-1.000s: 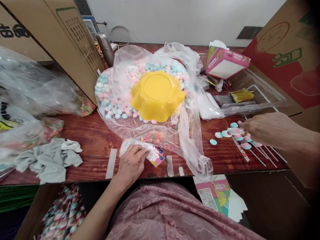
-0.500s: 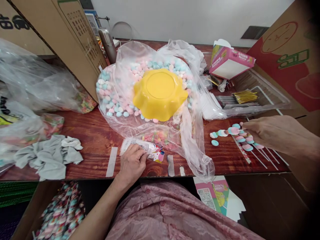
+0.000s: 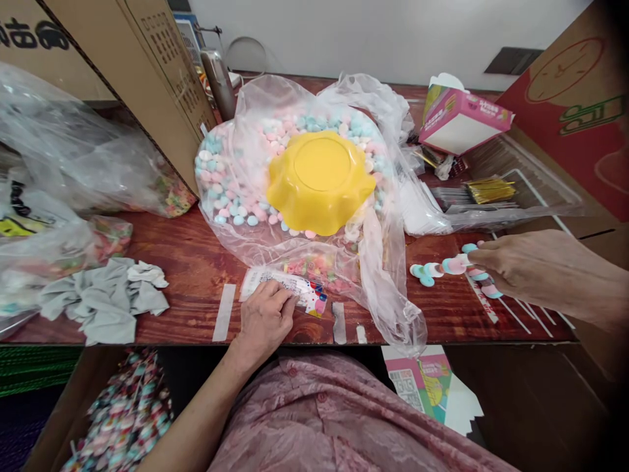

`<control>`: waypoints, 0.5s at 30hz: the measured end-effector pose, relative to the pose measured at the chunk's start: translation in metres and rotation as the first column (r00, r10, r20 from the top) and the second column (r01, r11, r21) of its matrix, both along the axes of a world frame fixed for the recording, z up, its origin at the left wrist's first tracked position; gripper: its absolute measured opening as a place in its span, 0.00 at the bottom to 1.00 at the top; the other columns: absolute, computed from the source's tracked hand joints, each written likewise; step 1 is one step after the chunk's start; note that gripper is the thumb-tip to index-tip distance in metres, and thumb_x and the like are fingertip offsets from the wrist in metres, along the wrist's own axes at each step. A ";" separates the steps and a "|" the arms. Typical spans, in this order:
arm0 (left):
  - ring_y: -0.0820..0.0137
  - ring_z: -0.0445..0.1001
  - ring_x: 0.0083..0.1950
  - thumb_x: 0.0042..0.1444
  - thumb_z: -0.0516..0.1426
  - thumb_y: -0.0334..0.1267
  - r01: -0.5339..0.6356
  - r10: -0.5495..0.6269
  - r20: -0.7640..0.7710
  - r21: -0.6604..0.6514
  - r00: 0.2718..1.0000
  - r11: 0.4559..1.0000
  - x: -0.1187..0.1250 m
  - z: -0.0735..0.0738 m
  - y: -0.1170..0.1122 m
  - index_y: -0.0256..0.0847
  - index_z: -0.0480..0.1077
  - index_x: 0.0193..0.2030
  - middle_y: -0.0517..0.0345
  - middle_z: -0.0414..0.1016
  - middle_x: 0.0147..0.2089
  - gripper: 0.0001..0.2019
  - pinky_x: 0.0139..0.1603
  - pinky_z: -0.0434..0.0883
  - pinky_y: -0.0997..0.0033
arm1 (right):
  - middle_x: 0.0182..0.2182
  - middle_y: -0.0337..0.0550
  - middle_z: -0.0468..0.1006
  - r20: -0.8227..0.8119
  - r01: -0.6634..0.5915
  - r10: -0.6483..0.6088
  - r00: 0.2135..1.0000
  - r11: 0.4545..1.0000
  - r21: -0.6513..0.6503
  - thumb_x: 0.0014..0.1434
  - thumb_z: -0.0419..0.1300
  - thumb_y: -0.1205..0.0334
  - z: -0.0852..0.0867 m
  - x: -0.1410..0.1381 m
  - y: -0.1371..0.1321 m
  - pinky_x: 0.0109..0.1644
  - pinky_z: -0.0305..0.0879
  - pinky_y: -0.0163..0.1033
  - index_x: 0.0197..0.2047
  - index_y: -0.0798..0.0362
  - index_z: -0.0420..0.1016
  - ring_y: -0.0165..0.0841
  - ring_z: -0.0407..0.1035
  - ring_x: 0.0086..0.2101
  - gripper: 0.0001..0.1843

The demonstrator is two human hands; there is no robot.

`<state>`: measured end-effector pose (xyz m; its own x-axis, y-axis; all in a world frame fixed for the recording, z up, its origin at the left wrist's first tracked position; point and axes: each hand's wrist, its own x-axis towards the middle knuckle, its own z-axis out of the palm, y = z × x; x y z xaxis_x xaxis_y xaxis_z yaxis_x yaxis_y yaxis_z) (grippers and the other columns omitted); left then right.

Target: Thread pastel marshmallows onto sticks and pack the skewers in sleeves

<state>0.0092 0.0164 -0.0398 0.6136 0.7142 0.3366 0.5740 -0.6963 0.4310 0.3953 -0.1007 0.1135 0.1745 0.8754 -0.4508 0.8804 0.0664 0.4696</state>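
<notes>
My left hand (image 3: 266,319) rests at the table's front edge, fingers curled and pressed together on a small printed plastic bag (image 3: 314,299). The bag lies flat and its lower left part is under my fingers. At the right, my right hand (image 3: 533,270) reaches over several candy skewers with white sticks (image 3: 514,314). Its thumb and fingertips close on a skewer of pink, blue and white candies (image 3: 455,265), which points left. My palm hides part of the pile. A loose blue candy (image 3: 427,281) touches the table by the skewer's left end.
A yellow scalloped bowl (image 3: 322,180) sits upside down on a clear bag of pastel candies (image 3: 230,203). Grey cloth (image 3: 105,298) lies left. A pink carton (image 3: 466,121) and clear tray (image 3: 535,190) stand right. Below the left edge is a box of finished skewers (image 3: 125,419).
My right hand has shifted slightly left over the pile, and the candy row has moved against the loose blue candy. My left hand stays on the bag. The view has turned slightly.
</notes>
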 end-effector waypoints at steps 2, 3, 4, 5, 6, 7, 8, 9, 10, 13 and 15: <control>0.67 0.72 0.38 0.63 0.57 0.36 0.019 -0.019 -0.002 -0.005 1.000 1.000 -0.002 0.002 -0.001 0.40 0.77 0.38 0.55 0.74 0.34 0.07 0.38 0.67 0.68 | 0.43 0.47 0.82 0.029 0.026 -0.024 0.999 0.998 -0.060 0.62 0.53 0.73 0.001 -0.007 0.003 0.33 0.60 0.42 0.40 0.49 0.78 0.45 0.77 0.42 0.14; 0.66 0.72 0.39 0.63 0.57 0.36 0.033 -0.033 0.004 -0.010 0.999 0.999 -0.003 0.003 -0.002 0.40 0.77 0.41 0.54 0.74 0.35 0.07 0.39 0.68 0.67 | 0.45 0.47 0.82 0.034 0.030 -0.027 0.999 0.997 -0.067 0.62 0.53 0.73 0.002 -0.010 0.004 0.34 0.60 0.42 0.41 0.49 0.78 0.45 0.77 0.43 0.14; 0.66 0.72 0.40 0.63 0.57 0.35 0.049 -0.049 0.013 -0.016 0.999 0.999 -0.005 0.004 -0.002 0.40 0.77 0.43 0.54 0.75 0.37 0.07 0.40 0.68 0.67 | 0.46 0.48 0.82 0.035 0.031 -0.029 0.999 0.997 -0.069 0.61 0.54 0.73 0.002 -0.012 0.005 0.35 0.60 0.42 0.42 0.50 0.78 0.45 0.77 0.44 0.14; 0.65 0.73 0.41 0.63 0.57 0.34 0.066 -0.065 0.028 -0.022 0.997 0.998 -0.006 0.005 -0.002 0.40 0.77 0.44 0.54 0.75 0.38 0.07 0.41 0.69 0.66 | 0.46 0.49 0.82 0.035 0.034 -0.031 0.999 0.997 -0.072 0.61 0.54 0.74 0.002 -0.014 0.006 0.35 0.61 0.42 0.43 0.50 0.78 0.45 0.77 0.44 0.15; 0.65 0.73 0.41 0.63 0.56 0.33 0.085 -0.083 0.047 -0.028 0.995 0.996 -0.008 0.005 -0.002 0.40 0.76 0.45 0.53 0.76 0.39 0.08 0.41 0.70 0.66 | 0.46 0.49 0.82 0.034 0.035 -0.033 0.999 0.997 -0.073 0.60 0.54 0.74 0.002 -0.016 0.008 0.35 0.60 0.42 0.43 0.50 0.78 0.45 0.77 0.45 0.15; 0.66 0.73 0.42 0.64 0.55 0.33 0.102 -0.100 0.067 -0.034 0.993 0.994 -0.010 0.005 -0.002 0.40 0.76 0.46 0.53 0.76 0.40 0.08 0.42 0.70 0.66 | 0.45 0.49 0.82 0.033 0.037 -0.034 0.999 0.996 -0.077 0.60 0.55 0.74 0.002 -0.018 0.009 0.35 0.60 0.41 0.43 0.51 0.78 0.46 0.77 0.45 0.15; 0.66 0.73 0.41 0.65 0.55 0.33 0.117 -0.113 0.087 -0.044 0.990 0.992 -0.011 0.005 -0.003 0.40 0.76 0.45 0.53 0.76 0.40 0.09 0.41 0.70 0.67 | 0.44 0.49 0.82 0.034 0.041 -0.039 0.999 0.995 -0.087 0.60 0.54 0.75 0.003 -0.021 0.011 0.35 0.59 0.41 0.44 0.51 0.78 0.46 0.77 0.45 0.15; 0.67 0.73 0.41 0.65 0.55 0.33 0.128 -0.122 0.106 -0.056 0.987 0.990 -0.012 0.005 -0.003 0.40 0.77 0.43 0.54 0.76 0.39 0.08 0.40 0.70 0.67 | 0.44 0.49 0.83 0.036 0.046 -0.043 0.998 0.994 -0.100 0.60 0.54 0.75 0.004 -0.023 0.013 0.34 0.58 0.41 0.44 0.51 0.78 0.46 0.77 0.45 0.15; 0.68 0.72 0.40 0.65 0.55 0.33 0.135 -0.125 0.126 -0.067 0.984 0.989 -0.012 0.006 -0.003 0.40 0.77 0.41 0.54 0.76 0.38 0.08 0.39 0.69 0.68 | 0.43 0.48 0.83 0.039 0.052 -0.048 0.998 0.992 -0.116 0.60 0.54 0.75 0.005 -0.025 0.016 0.34 0.56 0.41 0.44 0.51 0.78 0.46 0.77 0.45 0.16; 0.69 0.70 0.36 0.64 0.55 0.30 0.131 -0.116 0.209 -0.057 0.971 0.990 -0.010 0.007 -0.002 0.39 0.75 0.34 0.56 0.74 0.33 0.09 0.36 0.68 0.69 | 0.40 0.47 0.83 0.039 0.060 -0.055 0.998 0.988 -0.145 0.59 0.54 0.76 0.005 -0.026 0.021 0.32 0.51 0.41 0.42 0.50 0.78 0.46 0.77 0.42 0.16; 0.69 0.68 0.35 0.63 0.56 0.28 0.104 -0.102 0.273 0.007 0.957 0.995 -0.006 0.010 -0.001 0.39 0.74 0.32 0.56 0.72 0.30 0.09 0.35 0.67 0.69 | 0.37 0.47 0.83 0.002 0.021 -0.021 1.000 0.995 -0.100 0.56 0.55 0.76 0.000 -0.019 0.022 0.31 0.48 0.41 0.40 0.50 0.79 0.45 0.77 0.38 0.16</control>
